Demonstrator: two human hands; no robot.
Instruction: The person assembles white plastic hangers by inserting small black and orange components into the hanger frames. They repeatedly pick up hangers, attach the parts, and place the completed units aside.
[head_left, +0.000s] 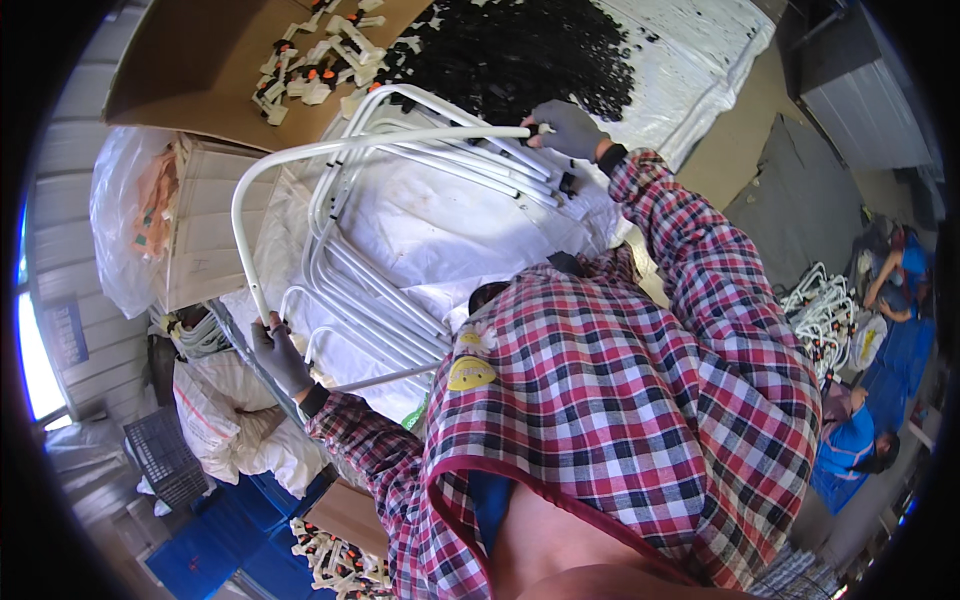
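I hold up a white U-shaped bent tube by its two ends, above a work surface covered in a white sheet. My right hand, in a grey glove, is closed on the far end, where a small black piece shows at the tip. My left hand, also gloved, grips the near end at the left. Below the held tube lie several similar white bent tubes, stacked in nested rows with small black fittings on them. Parts of my fingertips are hidden by the gloves' angle.
Small black parts are heaped at the back. A cardboard box with white and orange pieces stands far left. Nearer are a bag-lined carton, a white sack and a dark crate. People in blue are at right.
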